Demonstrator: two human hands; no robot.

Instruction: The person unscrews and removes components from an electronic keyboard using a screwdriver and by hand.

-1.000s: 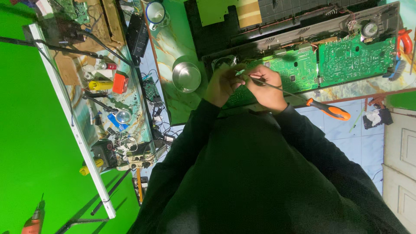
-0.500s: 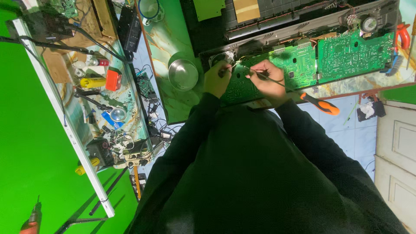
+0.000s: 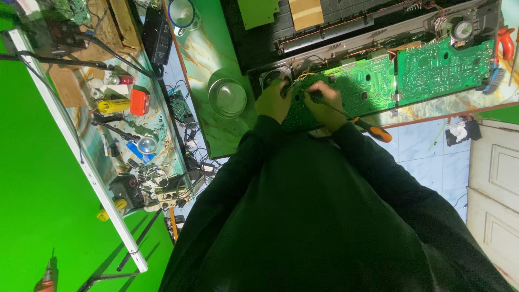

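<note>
A long green circuit board [image 3: 373, 81] lies in an opened black device casing [image 3: 346, 27] on a marble-patterned table [image 3: 208, 54]. My left hand [image 3: 273, 100] presses on the board's left end, next to a bundle of thin wires. My right hand [image 3: 324, 105] is closed on a screwdriver with an orange handle [image 3: 374, 130]. Its shaft points left toward the board's end between my hands, and the tip is hidden by my fingers. Both black sleeves reach up from the bottom of the view.
A round metal bowl [image 3: 227, 97] stands just left of my hands. A second green board [image 3: 443, 67] sits to the right. A side shelf [image 3: 124, 124] at left holds an orange box, a yellow tube, cables and small tools. A white door [image 3: 497, 184] is at right.
Both hands stay at the board's left end with the screwdriver held the same way. The hands and board sit a little lower in the view than before.
</note>
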